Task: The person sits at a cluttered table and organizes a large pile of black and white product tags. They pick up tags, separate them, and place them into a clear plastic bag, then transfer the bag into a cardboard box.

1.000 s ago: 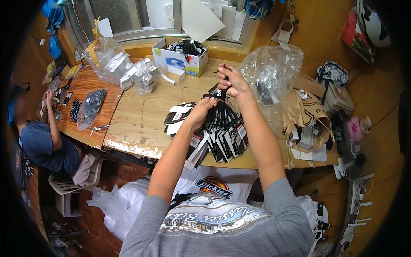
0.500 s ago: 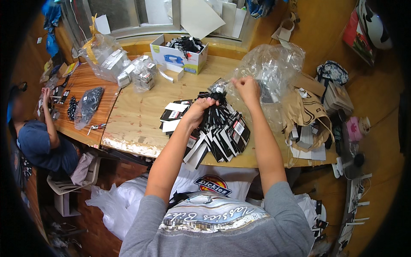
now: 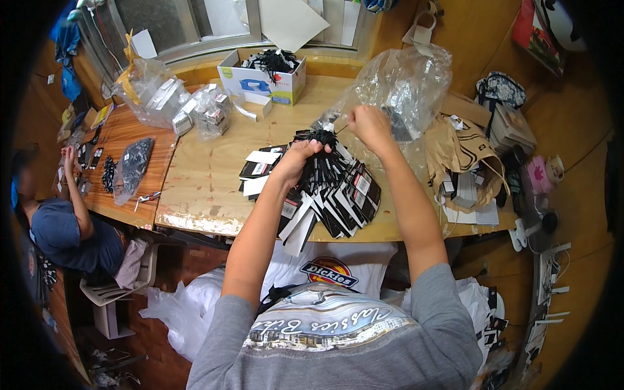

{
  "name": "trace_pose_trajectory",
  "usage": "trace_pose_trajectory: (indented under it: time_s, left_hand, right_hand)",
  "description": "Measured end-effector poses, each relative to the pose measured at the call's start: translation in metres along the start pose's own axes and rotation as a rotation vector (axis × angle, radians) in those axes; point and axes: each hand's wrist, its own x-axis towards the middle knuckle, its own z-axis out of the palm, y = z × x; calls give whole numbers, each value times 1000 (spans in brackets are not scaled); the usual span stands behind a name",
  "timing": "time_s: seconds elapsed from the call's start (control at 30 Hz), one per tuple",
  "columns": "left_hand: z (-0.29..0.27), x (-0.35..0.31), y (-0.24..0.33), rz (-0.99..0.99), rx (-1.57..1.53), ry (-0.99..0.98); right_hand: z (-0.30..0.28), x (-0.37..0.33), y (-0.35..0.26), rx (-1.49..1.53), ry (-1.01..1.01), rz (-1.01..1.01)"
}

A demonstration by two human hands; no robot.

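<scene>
A large bundle of black hang tags (image 3: 344, 201) with white labels lies fanned out on the wooden table (image 3: 195, 188) in front of me. My left hand (image 3: 302, 159) is closed around the gathered black strings (image 3: 323, 138) at the bundle's top. To the upper right, my right hand (image 3: 370, 130) is closed in a pinch. A thin dark strand (image 3: 342, 129) runs from the gathered strings to its fingers; the end inside the fingers is hidden. Loose tags with white cards (image 3: 262, 157) lie left of the bundle.
A clear plastic bag (image 3: 416, 84) lies right of my right hand. Behind stands a white box (image 3: 263, 81) of black strings, near bagged small boxes (image 3: 211, 110). A tan bag (image 3: 461, 156) is at the right. Another person (image 3: 62, 214) sits at the left.
My right hand has moved slightly off the bundle, and the thin strand between them now shows. My left hand keeps its hold on the strings. The whole view has shifted a little.
</scene>
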Motion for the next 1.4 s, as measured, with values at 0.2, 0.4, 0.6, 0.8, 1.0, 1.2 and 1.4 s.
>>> trace_pose_trajectory:
  time_s: [0.2, 0.4, 0.6, 0.8, 1.0, 1.2, 1.4]
  left_hand:
    - [-1, 2, -2, 6, -18, 83]
    - [-4, 3, -1, 4, 35, 108]
    - [-2, 1, 3, -51, 92, 79]
    - [-11, 8, -4, -61, 263, 5]
    - [0, 2, 6, 11, 32, 90]
    - [-22, -2, 10, 241, -48, 368]
    - [10, -1, -5, 383, 366, 184]
  right_hand:
    - [-1, -29, -21, 526, -27, -63]
    - [18, -49, -45, 360, 124, -152]
    - [24, -39, -32, 396, 42, -61]
    - [33, -28, -13, 822, -72, 100]
    - [29, -25, -1, 1009, -18, 209]
    - [35, -26, 6, 1145, -110, 390]
    - [49, -26, 16, 1358, -145, 597]
